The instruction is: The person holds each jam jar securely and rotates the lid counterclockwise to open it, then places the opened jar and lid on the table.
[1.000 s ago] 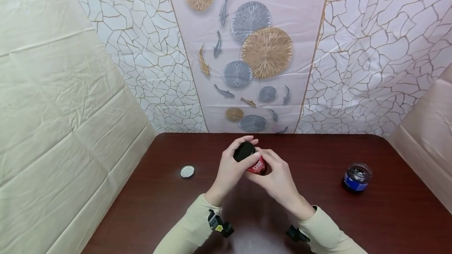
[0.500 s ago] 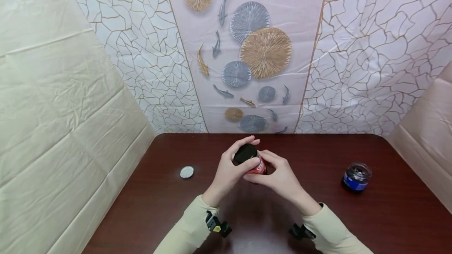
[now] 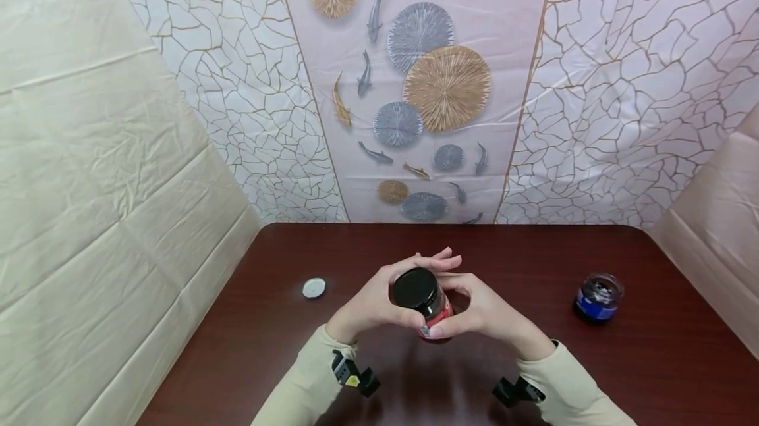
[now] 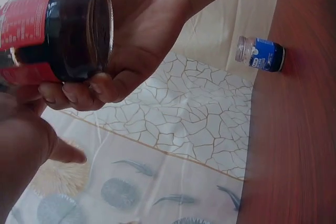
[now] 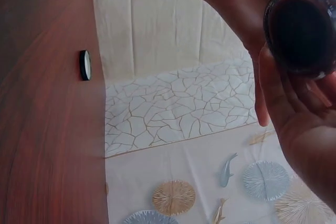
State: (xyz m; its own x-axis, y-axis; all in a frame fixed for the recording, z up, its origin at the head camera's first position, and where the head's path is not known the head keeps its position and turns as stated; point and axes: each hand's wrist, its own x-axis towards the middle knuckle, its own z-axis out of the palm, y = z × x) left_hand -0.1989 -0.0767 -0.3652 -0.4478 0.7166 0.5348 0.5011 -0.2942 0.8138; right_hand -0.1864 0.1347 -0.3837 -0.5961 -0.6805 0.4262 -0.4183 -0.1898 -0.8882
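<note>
A glass jar with a black lid and a red label is raised over the table, tilted with its lid toward the head camera. My left hand holds it from the left around the lid end, thumb in front and fingers reaching behind. From the right, my right hand grips the lower part, its thumb on the red label. The left wrist view shows the right hand's fingertips curled under the dark glass end. In the right wrist view the jar's dark round end faces the camera.
A loose lid lies with its pale inside upward on the left of the dark red table. An uncovered jar with a blue label stands at the right. Patterned cloth hangs behind the table, with plain cloth at both sides.
Both hands have brought the red-labelled jar lower and nearer, showing more of its lid. The left fingers have swung rightward behind it. The loose lid and blue-labelled jar stay put.
</note>
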